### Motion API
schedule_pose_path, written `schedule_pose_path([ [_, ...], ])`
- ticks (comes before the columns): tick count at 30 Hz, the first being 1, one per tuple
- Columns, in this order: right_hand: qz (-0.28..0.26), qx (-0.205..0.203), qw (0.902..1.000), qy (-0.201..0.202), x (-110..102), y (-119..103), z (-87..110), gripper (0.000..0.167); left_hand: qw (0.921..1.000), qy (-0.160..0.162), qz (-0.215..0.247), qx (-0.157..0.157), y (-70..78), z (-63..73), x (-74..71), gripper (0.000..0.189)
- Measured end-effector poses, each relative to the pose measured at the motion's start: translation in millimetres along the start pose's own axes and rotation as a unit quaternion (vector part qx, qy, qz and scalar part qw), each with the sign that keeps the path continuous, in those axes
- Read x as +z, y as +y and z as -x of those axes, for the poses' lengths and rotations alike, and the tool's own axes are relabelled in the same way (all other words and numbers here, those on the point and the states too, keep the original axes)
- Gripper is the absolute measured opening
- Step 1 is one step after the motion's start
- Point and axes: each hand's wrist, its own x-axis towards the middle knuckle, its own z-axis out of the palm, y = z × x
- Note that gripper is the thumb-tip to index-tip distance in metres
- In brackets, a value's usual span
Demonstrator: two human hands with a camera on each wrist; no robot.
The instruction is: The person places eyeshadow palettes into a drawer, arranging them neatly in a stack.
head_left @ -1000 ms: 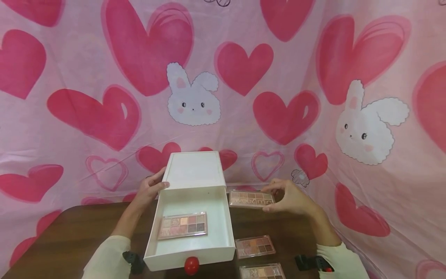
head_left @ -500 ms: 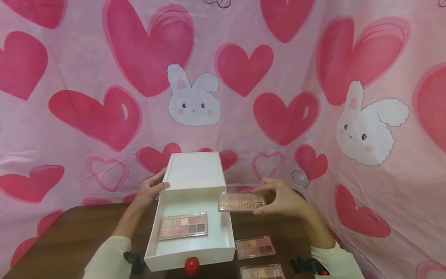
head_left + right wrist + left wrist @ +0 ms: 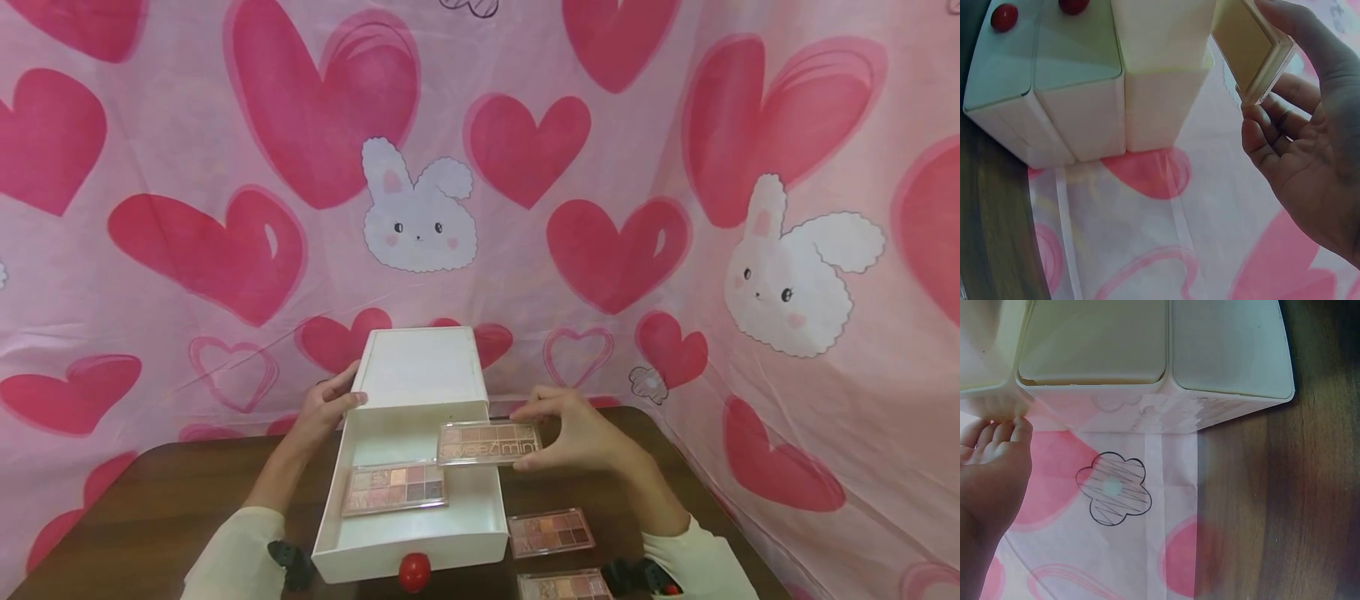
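Observation:
In the head view my right hand pinches an eyeshadow palette by its right end, thumb below and fingers above. That palette hangs over the right wall of a pulled-out white drawer. Inside the drawer, towards its left side, lies another eyeshadow palette. My left hand holds the left side of the white drawer cabinet, its thumb over the front edge. The left wrist view shows the fingers against the cabinet's side. The right wrist view shows the held palette from its edge.
A red round knob sits on the drawer front. Two more palettes, one nearer the back and one cut off at the frame's bottom, lie right of the drawer on the wooden table. A pink heart-patterned cloth hangs behind.
My right hand has carried the palette leftward, from beside the drawer's right wall to over the drawer. The left hand, cabinet and other palettes have stayed in place.

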Motion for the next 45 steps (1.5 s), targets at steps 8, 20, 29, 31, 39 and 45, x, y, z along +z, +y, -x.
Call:
schedule_pose_path([
  [8, -0.005, -0.027, 0.9996, -0.009, 12, -8, -11.6, 0.050, 1.0000, 0.001, -0.004, 0.001, -1.2, -0.4, -0.5, 0.070],
  [20, 0.009, -0.045, 0.9985, -0.031, 28, -23, -30.2, 0.049, 1.0000, 0.002, 0.002, 0.003, -0.7, -1.0, 1.1, 0.069],
  [29, 0.023, -0.055, 0.9965, -0.058, 46, -31, -41.2, 0.050, 1.0000, 0.000, 0.004, 0.004, 0.0, -1.4, 1.8, 0.069],
  [31, 0.034, -0.055, 0.9957, -0.066, 51, -34, -43.9, 0.051, 1.0000, -0.001, 0.007, 0.007, -0.4, -1.1, 1.7, 0.069],
  [39, 0.076, -0.031, 0.9932, -0.083, 69, -44, -52.2, 0.057, 1.0000, 0.001, 0.005, 0.005, -1.5, -0.1, 1.2, 0.070],
  [45, 0.103, -0.040, 0.9906, -0.080, 78, -48, -54.7, 0.057, 1.0000, 0.006, 0.005, 0.006, -2.1, -0.1, 1.4, 0.069],
])
